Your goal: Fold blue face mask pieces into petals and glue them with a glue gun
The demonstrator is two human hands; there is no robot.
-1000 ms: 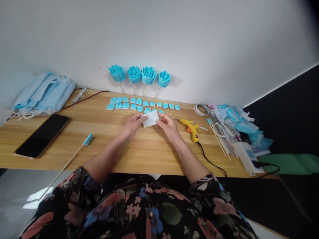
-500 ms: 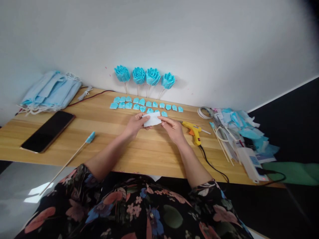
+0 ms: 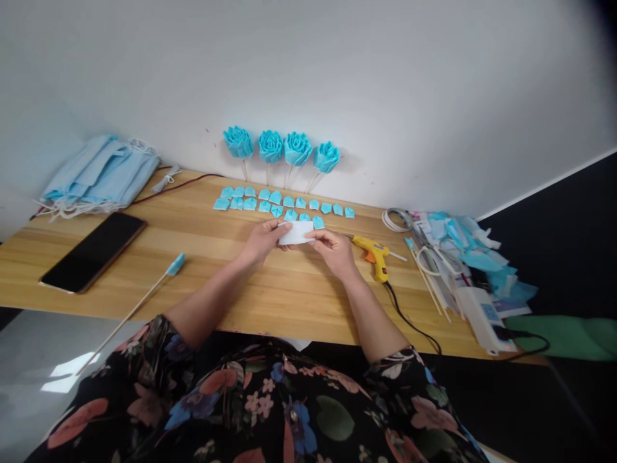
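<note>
Between my two hands is a small white rectangular piece of fabric [image 3: 296, 233], held level above the table. My left hand [image 3: 263, 241] pinches its left end, thumb on top. At the right end, the thumb and fingers of my right hand [image 3: 335, 249] grip it. Just beyond the hands lie rows of small folded blue petals [image 3: 264, 206]. Behind them, several blue fabric roses [image 3: 270, 146] on thin sticks lean against the wall. A yellow hot glue gun [image 3: 376, 254] rests right of my right hand.
A stack of blue face masks [image 3: 99, 173] and a black phone [image 3: 94, 252] lie on the left. A stick with a blue tip [image 3: 176, 263] overhangs the front edge. To the right are a tape roll [image 3: 396, 220], blue scraps [image 3: 463, 241] and a white power strip [image 3: 482, 318].
The white piece has turned from tilted to nearly level, and both hands have shifted only slightly. Each hand still grips its end.
</note>
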